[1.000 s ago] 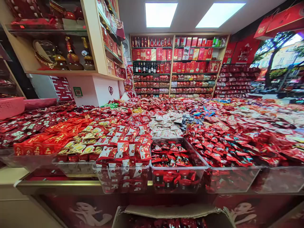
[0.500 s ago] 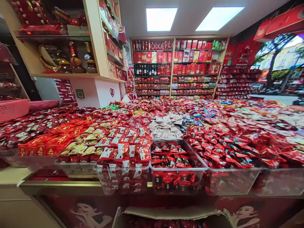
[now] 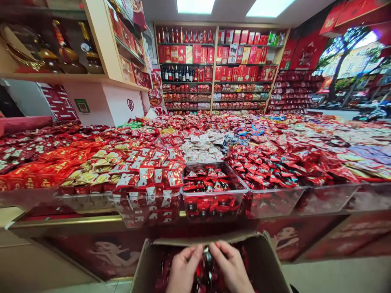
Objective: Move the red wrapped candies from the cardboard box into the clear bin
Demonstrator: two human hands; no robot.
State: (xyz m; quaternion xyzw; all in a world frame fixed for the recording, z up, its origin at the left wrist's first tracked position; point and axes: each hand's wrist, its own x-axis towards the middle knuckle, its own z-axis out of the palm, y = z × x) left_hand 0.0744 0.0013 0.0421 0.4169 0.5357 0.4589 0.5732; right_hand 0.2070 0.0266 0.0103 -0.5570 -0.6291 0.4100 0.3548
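Note:
Both hands are inside an open cardboard box at the bottom of the head view, above dark red wrapped candies. My left hand has thumb and fingers pinched together at the edge of a small shiny candy packet. Facing it, my right hand pinches the other side of that packet. The fingers partly cover the packet, and its print is too blurred to read. Just beyond the box stands a clear plastic bin, lower in fill than its neighbours, with red and black packets in it.
Heaped bins line the counter's front edge, among them white-and-red packets, orange packets and red packets. A wooden cabinet overhangs at left. Shelves of bottles and red boxes stand at the back.
Both hands have come into view, pinching a candy packet over the box. The view has tilted down and shifted right, showing more of the box and floor.

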